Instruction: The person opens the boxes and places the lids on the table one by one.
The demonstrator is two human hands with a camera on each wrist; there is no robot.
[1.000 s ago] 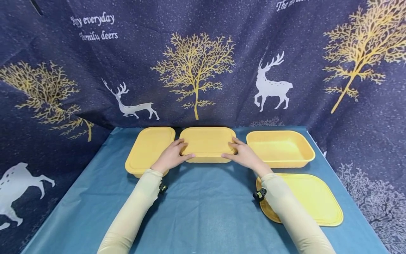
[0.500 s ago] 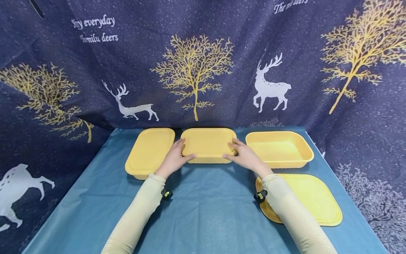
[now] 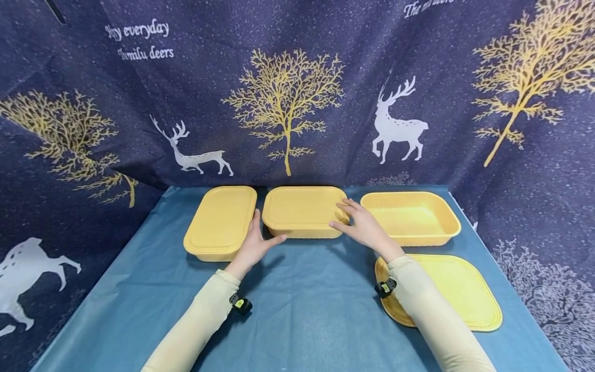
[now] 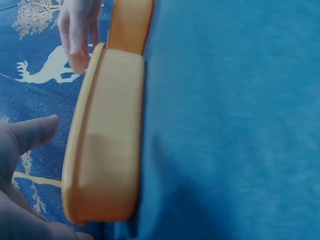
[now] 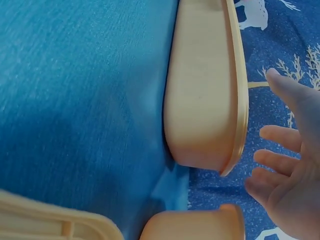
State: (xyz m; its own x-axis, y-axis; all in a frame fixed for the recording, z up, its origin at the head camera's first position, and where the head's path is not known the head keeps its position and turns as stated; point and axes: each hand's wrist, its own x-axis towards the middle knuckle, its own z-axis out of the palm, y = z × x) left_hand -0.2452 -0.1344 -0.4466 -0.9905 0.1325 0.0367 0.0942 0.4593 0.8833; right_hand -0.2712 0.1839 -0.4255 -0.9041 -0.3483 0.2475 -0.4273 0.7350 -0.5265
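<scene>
A yellow lidded food box (image 3: 304, 207) sits at the back middle of the table, its lid flat on top. My left hand (image 3: 253, 247) is off its near left corner, thumb spread from the fingers, between it and a second lidded box (image 3: 219, 223). Over the middle box's right end hovers my right hand (image 3: 366, 228), fingers spread and slightly bent. In the left wrist view a gap shows between the left thumb (image 4: 37, 132) and the box wall (image 4: 107, 125). The right wrist view likewise has the right hand (image 5: 295, 170) apart from the box rim (image 5: 241, 100).
At the back right stands an uncovered yellow container (image 3: 411, 219). A loose yellow lid (image 3: 457, 292) lies in front of it, partly under the right sleeve (image 3: 425, 299). Blue cloth (image 3: 297, 310) covers the table, and a patterned dark curtain (image 3: 321, 150) hangs behind.
My left hand has let go of the middle box's left end and drawn back toward me. My right hand has come slightly off the right end. The boxes stay in place.
</scene>
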